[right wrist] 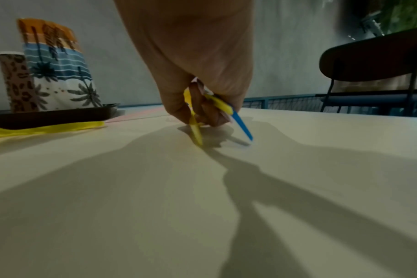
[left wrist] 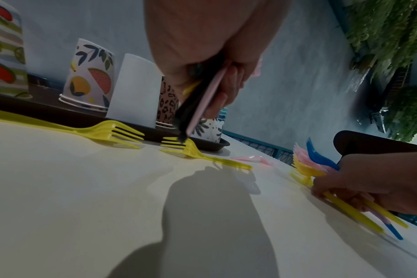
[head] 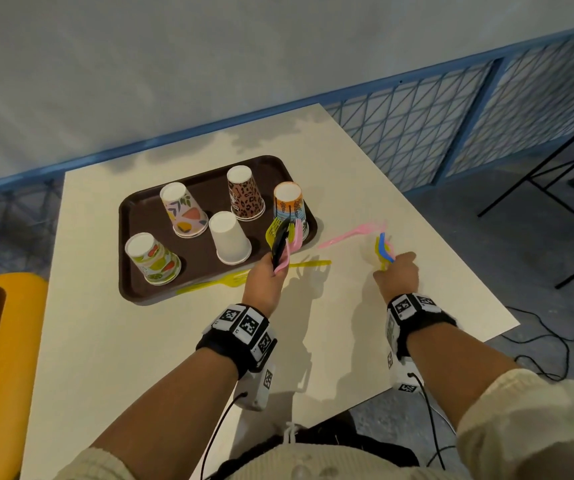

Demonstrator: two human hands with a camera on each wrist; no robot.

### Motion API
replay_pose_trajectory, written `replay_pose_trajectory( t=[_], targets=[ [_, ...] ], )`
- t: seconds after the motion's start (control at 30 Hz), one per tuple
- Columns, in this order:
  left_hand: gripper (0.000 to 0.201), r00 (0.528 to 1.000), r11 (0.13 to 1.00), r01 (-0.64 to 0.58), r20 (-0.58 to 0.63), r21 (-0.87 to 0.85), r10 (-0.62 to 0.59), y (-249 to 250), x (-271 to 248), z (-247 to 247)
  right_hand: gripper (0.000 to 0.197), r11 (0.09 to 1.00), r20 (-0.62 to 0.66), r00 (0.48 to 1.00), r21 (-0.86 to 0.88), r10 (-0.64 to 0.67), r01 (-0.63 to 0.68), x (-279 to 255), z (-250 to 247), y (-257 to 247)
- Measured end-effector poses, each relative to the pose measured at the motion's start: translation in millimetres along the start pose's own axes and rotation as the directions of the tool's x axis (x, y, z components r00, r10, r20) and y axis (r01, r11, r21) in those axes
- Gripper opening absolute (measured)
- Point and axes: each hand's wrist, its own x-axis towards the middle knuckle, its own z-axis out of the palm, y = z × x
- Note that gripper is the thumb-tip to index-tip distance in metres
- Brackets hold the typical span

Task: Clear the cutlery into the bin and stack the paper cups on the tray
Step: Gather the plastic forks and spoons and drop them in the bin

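Observation:
My left hand (head: 267,276) grips a bundle of plastic cutlery (head: 283,242), black, pink and yellow, beside the brown tray (head: 133,216). My right hand (head: 398,271) grips a second bundle of forks (head: 384,249), yellow, pink and blue, their handle ends touching the table (right wrist: 244,131). Two yellow forks lie loose on the table, one along the tray's front edge (head: 214,282) and one at its right corner (head: 309,264). A pink fork (head: 351,233) lies farther right. Several paper cups stand upside down on the tray, among them a white cup (head: 229,242) and a leopard-print cup (head: 245,194).
The white table (head: 140,358) ends close to my right hand. A yellow seat (head: 1,341) stands at the left with a dark tray on it. A black-framed chair (head: 555,188) and cables are on the floor to the right. A blue mesh fence runs behind.

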Motion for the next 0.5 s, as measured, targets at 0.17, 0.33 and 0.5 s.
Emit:
replay_pose_trajectory(
  t=[0.17,0.33,0.5],
  targets=[
    [0.023,1.000,1.000,-0.011,-0.006,0.002,0.011,1,2,1,0.022,0.994,-0.041,0.994,0.035,-0.101,0.103,6,0,-15],
    [0.022,1.000,1.000,-0.020,-0.019,-0.001,0.020,2,3,0,0.030,0.969,0.069,0.967,0.004,-0.247,0.247,15,11,-54],
    [0.024,0.999,0.999,0.007,-0.053,-0.041,-0.009,4,0,-2,0.026,0.931,0.147,0.930,-0.094,-0.337,0.352,33,25,-69]
  ],
)
